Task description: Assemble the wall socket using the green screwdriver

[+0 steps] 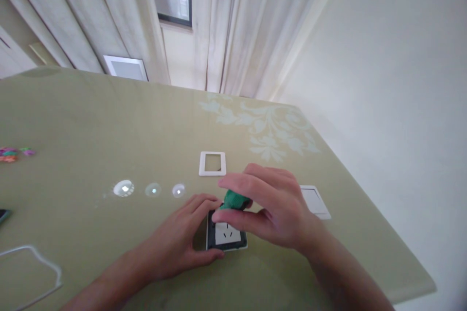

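A wall socket (228, 234) with a white centre and a dark surround lies on the table, its slots facing up. My left hand (189, 233) grips it from the left, fingers at the far edge and thumb along the near edge. Over the socket's far part, my right hand (272, 204) is closed on a green-handled screwdriver (235, 200). The handle is between thumb and fingers; its shaft and tip are hidden, so I cannot tell whether it touches a screw. Just beyond lies a white square frame (203, 164), apart from both hands.
A white plate (315, 202) lies right of my right forearm. Left on the pale green table (109, 136) are a white cable (44, 258), colourful small pieces (9, 154) and a dark object's edge (3, 215). A wall (401, 107) runs along the right; curtains (248, 24) hang behind.
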Tool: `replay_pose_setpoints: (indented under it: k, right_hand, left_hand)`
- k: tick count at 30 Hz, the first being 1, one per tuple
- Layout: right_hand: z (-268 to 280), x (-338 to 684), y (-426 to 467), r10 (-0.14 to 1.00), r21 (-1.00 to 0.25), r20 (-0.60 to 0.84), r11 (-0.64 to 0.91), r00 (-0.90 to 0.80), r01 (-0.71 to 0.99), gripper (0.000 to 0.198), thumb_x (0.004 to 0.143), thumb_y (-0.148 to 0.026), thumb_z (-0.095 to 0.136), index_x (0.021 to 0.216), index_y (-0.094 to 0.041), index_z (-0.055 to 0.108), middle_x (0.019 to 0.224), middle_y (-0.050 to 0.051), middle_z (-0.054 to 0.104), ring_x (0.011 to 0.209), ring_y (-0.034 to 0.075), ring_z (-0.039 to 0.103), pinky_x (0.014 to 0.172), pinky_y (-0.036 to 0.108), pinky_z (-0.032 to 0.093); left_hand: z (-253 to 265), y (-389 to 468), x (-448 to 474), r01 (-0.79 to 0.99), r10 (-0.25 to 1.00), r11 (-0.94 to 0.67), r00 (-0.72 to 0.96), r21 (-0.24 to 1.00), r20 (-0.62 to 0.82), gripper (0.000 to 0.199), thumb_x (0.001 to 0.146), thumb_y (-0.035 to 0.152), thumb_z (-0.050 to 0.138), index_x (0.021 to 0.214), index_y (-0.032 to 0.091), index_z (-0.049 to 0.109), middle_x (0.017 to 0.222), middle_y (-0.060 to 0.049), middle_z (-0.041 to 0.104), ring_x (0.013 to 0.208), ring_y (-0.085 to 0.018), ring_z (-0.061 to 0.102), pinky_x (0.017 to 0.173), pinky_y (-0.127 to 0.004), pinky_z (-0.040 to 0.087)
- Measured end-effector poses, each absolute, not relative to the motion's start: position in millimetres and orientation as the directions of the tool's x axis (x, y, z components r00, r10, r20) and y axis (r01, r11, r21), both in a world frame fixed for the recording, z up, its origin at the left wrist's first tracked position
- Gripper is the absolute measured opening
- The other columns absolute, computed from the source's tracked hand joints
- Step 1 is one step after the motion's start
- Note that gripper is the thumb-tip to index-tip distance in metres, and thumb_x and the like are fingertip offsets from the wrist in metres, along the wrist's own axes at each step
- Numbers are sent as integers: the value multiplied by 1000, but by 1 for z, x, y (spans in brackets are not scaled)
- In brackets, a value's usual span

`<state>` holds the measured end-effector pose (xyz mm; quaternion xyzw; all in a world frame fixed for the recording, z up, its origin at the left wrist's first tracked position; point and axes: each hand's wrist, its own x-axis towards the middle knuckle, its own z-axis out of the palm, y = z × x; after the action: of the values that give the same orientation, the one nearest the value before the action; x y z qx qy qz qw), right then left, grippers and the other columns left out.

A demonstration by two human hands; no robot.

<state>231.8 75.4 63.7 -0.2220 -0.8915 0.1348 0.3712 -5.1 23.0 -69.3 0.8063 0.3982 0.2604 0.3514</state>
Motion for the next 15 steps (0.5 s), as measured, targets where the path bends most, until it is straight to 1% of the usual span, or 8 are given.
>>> replay_pose_setpoints:
  k: [2,3,5,7,8,11,13,15]
  right_hand:
    - [62,231,74,472,-325,648,881,-598,343,30,102,-43,80,120,-19,73,78,-3,73,65,12,66,65,24,51]
    - [65,232,73,476,-327,627,879,-616,347,33,104,-41,77,127,-18,72,84,-1,76,71,13,70,70,25,55]
    - [74,237,70,505,-409,522,855,-688,318,41,111,-34,64,148,-17,63,116,9,81,103,19,78,91,31,61]
    - [84,241,69,501,-537,424,810,-755,235,47,115,-23,49,162,-18,52,145,13,72,134,22,70,111,37,58]
    - [88,242,69,482,-588,409,788,-775,180,47,115,-21,45,162,-20,52,150,12,70,139,21,67,114,38,57]
    - [88,237,70,448,-624,462,777,-765,78,33,116,-25,53,146,-23,66,135,9,77,124,17,74,107,31,60]
    - [83,232,71,451,-568,522,817,-724,100,24,114,-30,62,132,-21,74,122,7,80,111,15,78,99,27,62]
    - [77,230,72,461,-484,564,856,-685,178,21,110,-35,69,122,-20,77,111,6,81,98,14,78,89,24,61]
  left_hand:
    - [-68,23,-5,460,828,-432,543,776,139,70,87,44,87,147,41,51,151,-4,63,146,-39,59,121,-57,55]
    - [-68,23,-5,466,829,-430,543,773,134,71,87,44,88,148,40,51,152,-4,63,146,-38,59,121,-57,55]
    - [-69,23,-5,480,830,-427,544,766,122,74,86,46,88,149,39,50,155,-5,61,147,-39,58,121,-56,55]
    - [-70,23,-5,488,831,-430,542,760,122,75,86,47,88,150,39,50,156,-6,61,148,-40,58,121,-56,55]
    - [-71,22,-5,489,833,-433,538,757,129,75,87,46,88,151,39,50,156,-5,62,147,-40,59,120,-56,56]
    - [-72,22,-4,493,837,-442,527,750,147,74,87,42,86,152,41,51,155,-4,63,142,-41,62,116,-55,58]
    - [-72,23,-4,492,836,-444,528,749,149,74,88,40,85,153,42,50,154,-3,64,140,-40,64,114,-54,60]
    - [-72,23,-3,484,830,-452,536,749,154,71,88,41,85,150,42,50,153,-2,64,140,-39,64,116,-54,59]
